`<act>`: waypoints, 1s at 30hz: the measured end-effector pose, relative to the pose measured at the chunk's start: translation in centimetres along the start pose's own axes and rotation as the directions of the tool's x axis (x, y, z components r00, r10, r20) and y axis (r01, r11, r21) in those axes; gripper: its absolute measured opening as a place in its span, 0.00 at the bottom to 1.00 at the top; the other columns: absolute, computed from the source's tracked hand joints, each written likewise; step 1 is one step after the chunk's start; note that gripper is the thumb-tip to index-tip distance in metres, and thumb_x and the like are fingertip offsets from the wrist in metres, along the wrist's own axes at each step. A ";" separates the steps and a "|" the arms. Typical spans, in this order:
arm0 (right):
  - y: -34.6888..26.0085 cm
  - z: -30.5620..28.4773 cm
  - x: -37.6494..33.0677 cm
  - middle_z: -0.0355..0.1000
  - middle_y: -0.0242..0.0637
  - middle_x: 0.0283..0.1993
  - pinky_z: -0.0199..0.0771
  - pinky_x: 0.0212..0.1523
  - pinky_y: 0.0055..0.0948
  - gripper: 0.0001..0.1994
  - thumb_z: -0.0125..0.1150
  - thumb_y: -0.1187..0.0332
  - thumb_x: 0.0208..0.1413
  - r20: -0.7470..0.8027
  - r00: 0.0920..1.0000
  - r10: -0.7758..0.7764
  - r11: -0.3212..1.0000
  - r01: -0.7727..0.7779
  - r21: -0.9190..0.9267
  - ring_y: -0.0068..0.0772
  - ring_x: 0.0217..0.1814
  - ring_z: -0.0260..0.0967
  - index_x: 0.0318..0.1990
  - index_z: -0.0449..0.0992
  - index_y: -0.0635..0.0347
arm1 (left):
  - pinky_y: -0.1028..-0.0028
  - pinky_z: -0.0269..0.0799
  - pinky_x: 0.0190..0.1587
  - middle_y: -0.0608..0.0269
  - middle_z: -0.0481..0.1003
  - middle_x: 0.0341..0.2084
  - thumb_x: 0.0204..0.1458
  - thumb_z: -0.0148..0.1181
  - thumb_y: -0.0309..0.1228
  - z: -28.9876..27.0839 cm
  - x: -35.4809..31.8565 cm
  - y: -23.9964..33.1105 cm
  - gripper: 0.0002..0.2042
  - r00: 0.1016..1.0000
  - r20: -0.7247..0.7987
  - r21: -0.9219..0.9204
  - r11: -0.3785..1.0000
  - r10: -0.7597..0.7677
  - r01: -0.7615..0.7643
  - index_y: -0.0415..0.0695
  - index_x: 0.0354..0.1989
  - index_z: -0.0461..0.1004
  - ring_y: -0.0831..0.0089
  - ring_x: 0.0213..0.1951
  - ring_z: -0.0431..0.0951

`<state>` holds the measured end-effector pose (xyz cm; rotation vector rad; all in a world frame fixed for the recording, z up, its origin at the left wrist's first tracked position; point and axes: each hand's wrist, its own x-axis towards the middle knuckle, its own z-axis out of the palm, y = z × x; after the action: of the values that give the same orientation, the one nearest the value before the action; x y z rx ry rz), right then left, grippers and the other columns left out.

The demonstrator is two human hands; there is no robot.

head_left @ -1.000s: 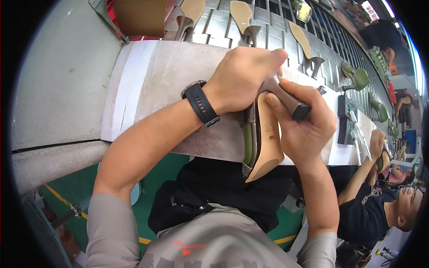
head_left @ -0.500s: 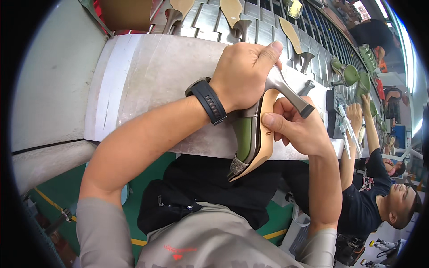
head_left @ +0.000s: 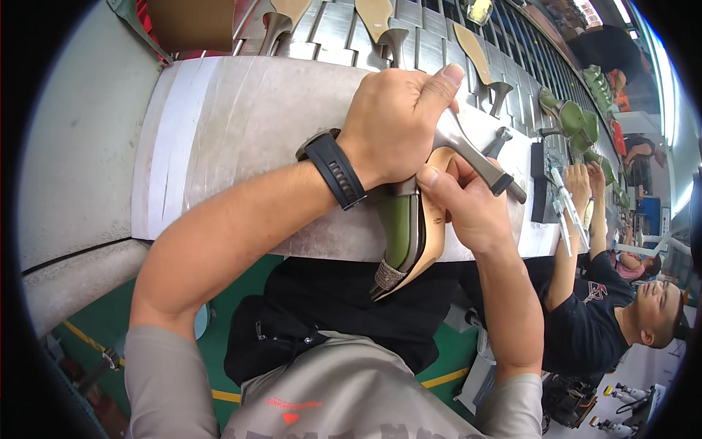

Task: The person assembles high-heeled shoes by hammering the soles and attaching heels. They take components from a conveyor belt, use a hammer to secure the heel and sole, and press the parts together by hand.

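A high-heeled shoe (head_left: pixel 430 245) is held on its side over the table's near edge, its tan sole toward my right hand. A green last fills it, a glittery band crosses its toe end, and its slim bronze-grey heel points right. My left hand (head_left: pixel 391 121) is closed around the back of the shoe by the heel; its fingertips are hidden. With its thumb pressed on the sole near the arch and its fingers curled beneath the heel, my right hand (head_left: pixel 472 208) grips the shoe too. Behind the heel lies a partly covered metal tool (head_left: pixel 502 139).
Several tan soles with heels attached, such as one sole (head_left: pixel 472 53), lie on the slatted metal conveyor (head_left: pixel 333 40) beyond the pale worktable (head_left: pixel 241 124). White pen-like tools (head_left: pixel 564 201) stand by a black block (head_left: pixel 541 179) at right. A co-worker (head_left: pixel 596 314) handles green shoes there.
My right hand has slid up and left along the sole, its thumb now nearer the heel. The shoe has barely shifted. At right, the co-worker's far hand has drawn closer to the other.
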<state>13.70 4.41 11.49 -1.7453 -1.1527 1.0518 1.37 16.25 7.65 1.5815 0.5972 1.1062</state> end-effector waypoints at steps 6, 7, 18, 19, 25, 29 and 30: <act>1.3 0.9 0.9 0.72 0.25 0.23 0.65 0.23 0.22 0.17 0.77 0.64 0.60 -0.137 0.985 -0.104 0.986 0.120 0.113 0.14 0.23 0.65 0.27 0.75 0.62 | 0.71 0.59 0.26 0.68 0.68 0.13 0.74 0.48 0.54 0.0 0.2 -0.8 0.33 1.000 0.013 -0.066 0.998 -0.002 0.003 0.36 0.33 0.86 0.79 0.20 0.64; 1.9 0.8 0.6 0.74 0.28 0.28 0.68 0.29 0.21 0.15 0.75 0.63 0.61 -0.164 0.981 -0.099 0.988 0.117 0.098 0.14 0.29 0.68 0.33 0.76 0.64 | 0.72 0.60 0.27 0.68 0.70 0.13 0.74 0.48 0.55 0.1 0.3 -0.9 0.33 1.000 0.013 -0.054 0.998 0.025 -0.024 0.36 0.33 0.86 0.79 0.21 0.65; 1.2 -0.5 -3.6 0.72 0.48 0.67 0.73 0.67 0.38 0.45 0.78 0.63 0.55 0.178 0.981 0.070 0.961 -0.114 0.251 0.36 0.69 0.71 0.75 0.59 0.74 | 0.68 0.54 0.24 0.70 0.55 0.09 0.74 0.48 0.53 0.2 0.2 -0.1 0.32 1.000 -0.012 0.008 1.000 0.016 -0.016 0.36 0.32 0.87 0.79 0.17 0.57; 1.3 -0.4 -2.9 0.73 0.47 0.65 0.73 0.67 0.38 0.44 0.78 0.64 0.55 0.147 0.986 0.083 0.969 -0.114 0.218 0.36 0.67 0.71 0.74 0.61 0.74 | 0.69 0.57 0.25 0.70 0.59 0.10 0.73 0.50 0.51 0.1 0.1 0.1 0.30 1.000 0.020 0.021 1.000 -0.017 0.016 0.36 0.33 0.86 0.80 0.19 0.60; -0.6 0.2 -0.2 0.82 0.43 0.45 0.83 0.51 0.40 0.28 0.81 0.61 0.54 0.038 0.997 -0.063 0.969 0.052 0.242 0.37 0.45 0.82 0.55 0.79 0.72 | 0.75 0.74 0.42 0.67 0.78 0.33 0.64 0.67 0.42 -2.5 -0.1 -0.8 0.17 0.962 0.269 -0.010 0.999 0.045 -0.044 0.39 0.47 0.81 0.80 0.37 0.75; -2.1 -2.2 -2.9 0.82 0.56 0.51 0.81 0.53 0.46 0.33 0.79 0.50 0.52 0.144 0.954 -0.262 0.848 0.299 -0.437 0.59 0.52 0.82 0.55 0.80 0.71 | 0.71 0.77 0.52 0.62 0.77 0.45 0.50 0.80 0.37 -5.7 -4.2 0.9 0.28 0.988 0.152 0.106 0.994 -0.019 0.003 0.39 0.56 0.74 0.75 0.47 0.77; -1.4 -2.2 -3.9 0.81 0.54 0.53 0.78 0.60 0.46 0.34 0.82 0.52 0.47 0.122 0.918 -0.376 0.725 0.374 -0.578 0.59 0.59 0.78 0.56 0.80 0.68 | 0.68 0.76 0.53 0.61 0.75 0.47 0.46 0.82 0.35 -6.0 -6.5 0.9 0.31 0.996 0.083 0.142 0.990 0.010 -0.022 0.39 0.57 0.74 0.73 0.49 0.77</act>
<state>14.36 0.75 14.39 -1.8349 -1.8886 0.4488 -6.95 13.45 6.23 1.7495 0.6204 1.0235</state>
